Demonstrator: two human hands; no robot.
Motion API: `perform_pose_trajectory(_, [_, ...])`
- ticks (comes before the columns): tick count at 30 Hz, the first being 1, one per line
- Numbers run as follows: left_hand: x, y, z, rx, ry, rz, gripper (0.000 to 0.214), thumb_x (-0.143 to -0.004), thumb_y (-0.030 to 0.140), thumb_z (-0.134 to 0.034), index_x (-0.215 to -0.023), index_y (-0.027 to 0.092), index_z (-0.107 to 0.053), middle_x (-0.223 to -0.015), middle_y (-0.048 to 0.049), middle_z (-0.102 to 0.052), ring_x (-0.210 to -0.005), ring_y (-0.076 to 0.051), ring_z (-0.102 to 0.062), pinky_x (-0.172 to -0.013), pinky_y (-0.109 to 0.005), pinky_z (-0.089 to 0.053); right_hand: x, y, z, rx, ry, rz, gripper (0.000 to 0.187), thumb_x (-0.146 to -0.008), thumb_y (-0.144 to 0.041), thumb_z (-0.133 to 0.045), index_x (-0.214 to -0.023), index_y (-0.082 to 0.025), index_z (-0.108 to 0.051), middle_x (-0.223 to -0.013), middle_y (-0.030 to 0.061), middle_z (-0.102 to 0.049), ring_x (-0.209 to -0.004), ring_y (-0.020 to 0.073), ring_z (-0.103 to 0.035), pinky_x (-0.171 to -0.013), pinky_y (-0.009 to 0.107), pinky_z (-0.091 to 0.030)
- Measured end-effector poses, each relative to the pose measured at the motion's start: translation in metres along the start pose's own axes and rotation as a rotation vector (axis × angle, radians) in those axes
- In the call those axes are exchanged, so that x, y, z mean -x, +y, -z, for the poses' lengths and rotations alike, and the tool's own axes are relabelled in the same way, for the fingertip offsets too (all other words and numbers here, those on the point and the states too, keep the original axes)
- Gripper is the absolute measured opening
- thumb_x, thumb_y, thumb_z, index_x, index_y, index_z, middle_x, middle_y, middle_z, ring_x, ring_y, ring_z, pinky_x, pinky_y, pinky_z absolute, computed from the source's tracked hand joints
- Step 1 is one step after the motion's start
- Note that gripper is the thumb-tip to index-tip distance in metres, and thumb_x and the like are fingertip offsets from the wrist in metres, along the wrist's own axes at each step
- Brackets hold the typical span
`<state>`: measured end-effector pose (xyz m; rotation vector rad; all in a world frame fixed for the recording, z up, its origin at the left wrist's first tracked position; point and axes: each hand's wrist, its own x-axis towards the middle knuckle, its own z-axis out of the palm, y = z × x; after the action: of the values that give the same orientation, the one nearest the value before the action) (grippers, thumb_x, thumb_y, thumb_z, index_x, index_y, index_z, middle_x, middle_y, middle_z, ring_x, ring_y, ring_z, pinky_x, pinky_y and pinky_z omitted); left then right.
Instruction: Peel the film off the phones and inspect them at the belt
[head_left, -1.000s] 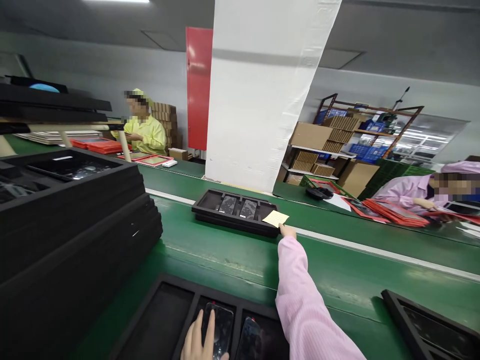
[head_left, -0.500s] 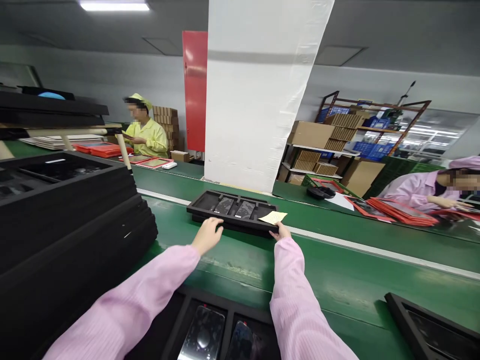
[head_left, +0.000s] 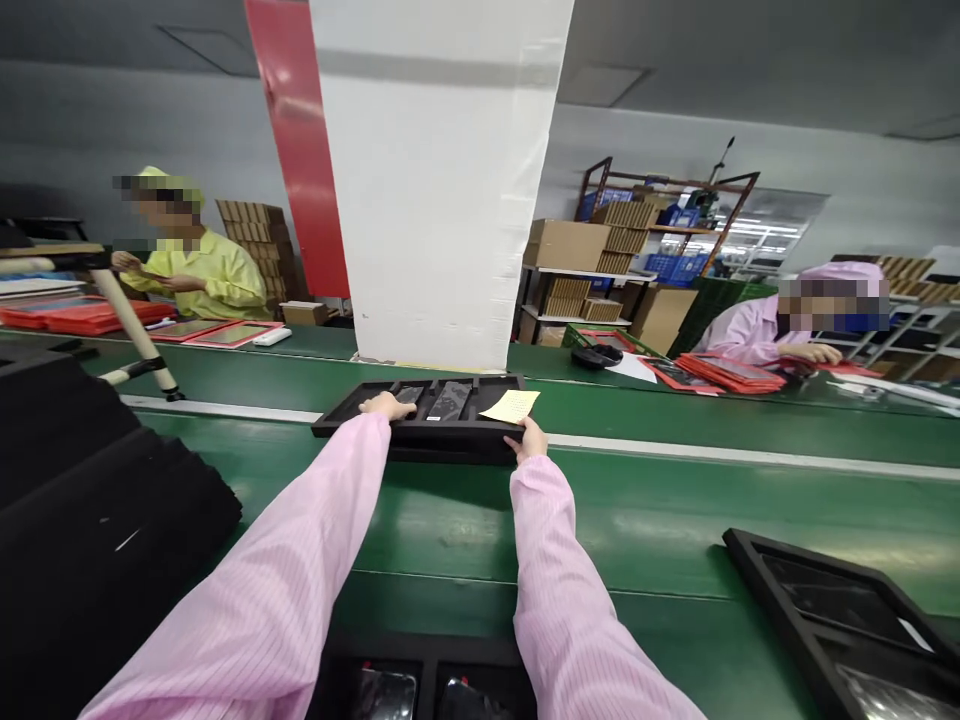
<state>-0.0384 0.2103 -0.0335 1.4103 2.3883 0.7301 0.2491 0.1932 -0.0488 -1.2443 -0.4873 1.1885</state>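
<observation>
A black compartment tray [head_left: 480,434] rests on the green conveyor belt, with what looks like a second one beneath it. Two dark, phone-sized glass panels [head_left: 450,401] lie inside. My left hand [head_left: 388,405] is over the tray's front wall, fingers curled beside the left panel and partly covering it. At the front right corner, my right hand [head_left: 531,440] grips the tray, its thumb near a yellow paper slip [head_left: 510,406] lying on top. Nearest me, another black tray [head_left: 427,648] holds dark panels with red tabs.
Stacked black trays [head_left: 150,490] rise on the left. Another tray [head_left: 780,590] with panels sits at right. A white pillar [head_left: 435,200] stands behind the belt. Across it work a co-worker in yellow [head_left: 225,280] and one in pink [head_left: 739,330], near red-edged sheets [head_left: 731,372].
My left hand has come forward onto the tray and its fingers have curled. My right hand stays at the corner. The view has shifted to the right.
</observation>
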Motion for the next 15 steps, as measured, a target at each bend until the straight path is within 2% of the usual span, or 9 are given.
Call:
perform_pose_trajectory(3, [-0.011,-0.001,0.024,0.11,0.113,-0.107,0.048,-0.089,0.049,-0.064,-0.123,0.015,-0.059,-0.126,-0.0122,-0.061,-0.122,-0.029,-0.056,-0.108,-0.057,-0.04,0.005,-0.002,-0.005,-0.056,0.076,0.059,0.034,-0.092,-0.021,-0.064,-0.124,-0.015,-0.055,-0.121,0.0092,-0.058,-0.096,0.0178,-0.063,-0.071,0.029,-0.06])
perform_pose_trajectory(6, [-0.017,0.003,0.05,0.272,0.232,-0.31,0.047,-0.092,0.046,-0.061,-0.127,0.016,-0.056,-0.127,-0.0121,-0.06,-0.116,-0.026,-0.059,-0.102,-0.052,-0.047,0.01,-0.005,-0.008,-0.114,0.151,0.152,0.049,-0.088,-0.015,-0.063,-0.135,-0.022,-0.048,-0.132,0.0094,-0.051,-0.102,0.0197,-0.062,-0.067,0.027,-0.062])
perform_pose_trajectory(8, [-0.014,0.002,0.06,0.37,0.289,-0.452,0.045,-0.095,0.043,-0.057,-0.13,0.015,-0.054,-0.129,-0.0124,-0.058,-0.113,-0.025,-0.06,-0.098,-0.049,-0.051,0.011,-0.007,-0.006,-0.158,0.202,0.199,0.054,-0.086,-0.015,-0.058,-0.137,-0.027,-0.045,-0.135,0.0068,-0.05,-0.105,0.0195,-0.061,-0.064,0.025,-0.063])
perform_pose_trajectory(10, [-0.003,-0.008,0.059,0.433,0.333,-0.578,0.046,-0.097,0.04,-0.054,-0.136,0.017,-0.048,-0.133,-0.013,-0.056,-0.115,-0.026,-0.059,-0.097,-0.049,-0.052,0.011,-0.01,0.0,-0.207,0.267,0.226,0.057,-0.085,-0.016,-0.053,-0.139,-0.03,-0.041,-0.139,0.0048,-0.047,-0.109,0.0191,-0.06,-0.062,0.024,-0.064])
perform_pose_trajectory(12, [0.014,-0.023,0.047,0.446,0.353,-0.688,0.052,-0.096,0.038,-0.055,-0.142,0.019,-0.041,-0.138,-0.0137,-0.051,-0.122,-0.028,-0.055,-0.1,-0.051,-0.05,0.01,-0.014,0.01,-0.255,0.337,0.242,0.06,-0.083,-0.018,-0.05,-0.14,-0.031,-0.036,-0.144,0.0049,-0.041,-0.114,0.019,-0.058,-0.064,0.022,-0.065])
perform_pose_trajectory(15, [0.037,-0.044,0.016,0.351,0.248,-0.839,0.053,-0.09,0.038,-0.065,-0.136,0.018,-0.049,-0.14,-0.0132,-0.05,-0.128,-0.03,-0.05,-0.107,-0.055,-0.044,0.007,-0.025,0.029,-0.318,0.426,0.265,0.062,-0.084,-0.019,-0.046,-0.142,-0.031,-0.029,-0.148,0.0057,-0.036,-0.119,0.0179,-0.057,-0.067,0.02,-0.064])
